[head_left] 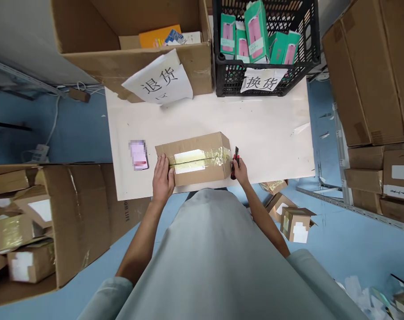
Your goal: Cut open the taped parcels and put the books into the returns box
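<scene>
A long brown cardboard box [202, 178] lies near the front edge of the white table. Clear tape and white label strips run along its top, and the tape looks uncut. My left hand [162, 180] rests on the left end of the box, fingers stretched out and thumb apart. Beside the box's right end, my right hand [241, 171] is closed around a red and black utility knife [235, 156], whose tip points away from me. Whether the knife touches the box I cannot tell.
Left of the box lies a phone [139, 155]. An open carton [138, 64] with a paper sign and a black crate [266, 66] holding green boxes stand at the table's back. A large carton [78, 213] of parcels is at left; stacked cartons [365, 80] are at right.
</scene>
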Demonstrator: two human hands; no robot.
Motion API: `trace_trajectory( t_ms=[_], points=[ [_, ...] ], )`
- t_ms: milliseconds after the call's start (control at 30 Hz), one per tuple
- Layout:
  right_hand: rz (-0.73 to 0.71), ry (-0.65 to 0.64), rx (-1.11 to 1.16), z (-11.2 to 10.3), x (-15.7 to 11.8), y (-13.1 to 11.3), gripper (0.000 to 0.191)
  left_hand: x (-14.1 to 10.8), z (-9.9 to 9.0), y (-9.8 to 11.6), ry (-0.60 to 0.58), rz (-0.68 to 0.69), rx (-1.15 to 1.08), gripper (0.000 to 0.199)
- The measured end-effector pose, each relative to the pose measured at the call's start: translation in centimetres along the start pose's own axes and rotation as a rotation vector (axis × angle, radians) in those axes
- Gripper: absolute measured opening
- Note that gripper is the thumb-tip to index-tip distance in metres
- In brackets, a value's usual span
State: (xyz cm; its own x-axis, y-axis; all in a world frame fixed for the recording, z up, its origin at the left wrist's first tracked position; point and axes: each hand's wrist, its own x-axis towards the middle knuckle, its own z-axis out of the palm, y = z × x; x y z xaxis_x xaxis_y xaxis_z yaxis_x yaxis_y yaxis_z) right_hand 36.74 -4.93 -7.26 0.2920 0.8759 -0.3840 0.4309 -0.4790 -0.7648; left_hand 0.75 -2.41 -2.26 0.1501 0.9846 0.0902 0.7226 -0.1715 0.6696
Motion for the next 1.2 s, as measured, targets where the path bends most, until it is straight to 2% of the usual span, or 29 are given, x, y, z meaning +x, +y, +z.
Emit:
trace_trajectory(
  t_ms=[200, 300, 400, 567, 633, 700, 767, 833, 867, 933, 1000, 1033, 1100, 1200],
  points=[
    [-0.107, 0.048, 0.095, 0.2, -2.0, -4.5, 0.047, -0.8, -2.2, -2.3, 0.044, -0.085, -0.021, 0.061],
    [-0.143, 0.074, 0.061, -0.2, -3.1, -7.4, 0.05, -1.4, -2.2, -3.3, 0.048, -0.113, -0.043, 0.06],
    [-0.173, 0.161, 0.015, -1.7, -3.8, -10.1, 0.05, -1.6, -0.3, -3.3, 0.018, -0.143, -0.091, 0.063],
    [-0.247, 0.277, -0.144, -4.8, -4.4, -14.1, 0.049, -0.5, 4.1, -1.3, -0.127, -0.203, -0.238, 0.07],
    [-0.279, 0.282, -0.206, -5.2, -4.9, -15.4, 0.048, 0.1, 4.9, -0.9, -0.228, -0.225, -0.294, 0.07],
    [-0.318, 0.266, -0.244, -4.8, -5.6, -16.6, 0.046, 0.4, 4.7, -1.1, -0.368, -0.251, -0.316, 0.068],
    [-0.366, 0.243, -0.292, -3.9, -6.3, -17.5, 0.045, 0.6, 3.5, -1.7, -0.493, -0.285, -0.31, 0.062],
    [-0.41, 0.248, -0.376, -2.9, -7.0, -18.2, 0.044, 0.9, 1.3, -2.2, -0.5, -0.331, -0.328, 0.058],
    [-0.422, 0.268, -0.428, -2.5, -7.3, -18.5, 0.044, 1.2, -0.1, -2.2, -0.45, -0.352, -0.356, 0.057],
    [-0.425, 0.328, -0.519, -2.1, -8.1, -19.1, 0.045, 2.5, -3.2, -1.5, -0.275, -0.359, -0.44, 0.061],
    [-0.399, 0.364, -0.564, -1.9, -9.0, -19.9, 0.047, 4.6, -6.3, -0.1, -0.145, -0.271, -0.518, 0.062],
    [-0.377, 0.354, -0.566, -1.8, -9.6, -20.3, 0.048, 5.9, -7.6, 0.6, -0.133, -0.214, -0.54, 0.063],
    [-0.309, 0.273, -0.552, -1.4, -11.0, -21.5, 0.05, 8.4, -9.5, 2.0, -0.186, -0.142, -0.544, 0.064],
    [-0.198, 0.078, -0.562, 0.0, -13.4, -23.8, 0.051, 11.3, -10.1, 2.5, -0.318, -0.067, -0.558, 0.058]
  ],
)
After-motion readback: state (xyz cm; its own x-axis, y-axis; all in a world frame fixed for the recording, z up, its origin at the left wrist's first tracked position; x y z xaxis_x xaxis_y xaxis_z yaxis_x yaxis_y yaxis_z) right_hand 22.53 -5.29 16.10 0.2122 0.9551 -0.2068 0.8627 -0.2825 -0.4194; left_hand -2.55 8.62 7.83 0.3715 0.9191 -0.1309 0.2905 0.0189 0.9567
